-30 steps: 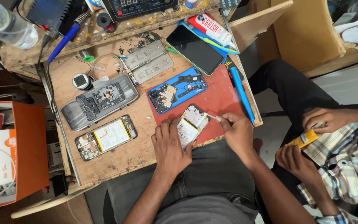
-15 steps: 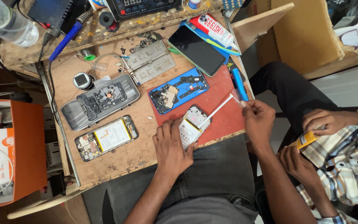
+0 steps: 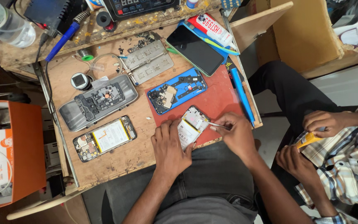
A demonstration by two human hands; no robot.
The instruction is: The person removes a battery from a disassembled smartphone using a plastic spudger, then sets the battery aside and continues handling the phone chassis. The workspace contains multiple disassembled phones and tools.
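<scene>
While the opened phone (image 3: 190, 126) is pinned on the red mat (image 3: 220, 97) at the worktop's (image 3: 117, 159) near edge by the left hand (image 3: 170, 143), a thin white strip (image 3: 215, 124) is pinched by the right hand (image 3: 236, 133).

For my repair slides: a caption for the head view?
Left hand steadies an opened phone while right hand works it with tweezers.
</scene>
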